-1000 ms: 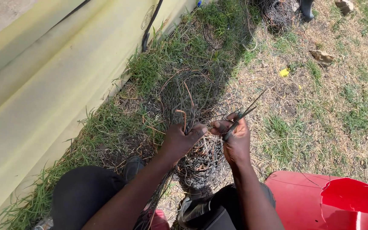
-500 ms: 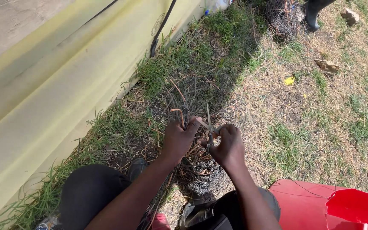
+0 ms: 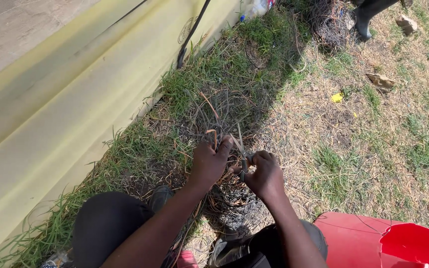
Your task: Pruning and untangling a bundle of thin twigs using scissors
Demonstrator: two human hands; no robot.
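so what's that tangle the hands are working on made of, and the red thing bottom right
The tangle looks like thin metal wire, dull grey with rusty brown strands: it holds stiff loops and kinks. The left hand and right hand pinch a few strands of it. The red container looks like moulded plastic, smooth with a soft sheen and a rounded rim, though only part of it shows.

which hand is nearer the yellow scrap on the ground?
Right. The right hand sits on the scrap's side of the wire tangle, below-left of the yellow scrap; the left hand is further left, toward the yellow wall.
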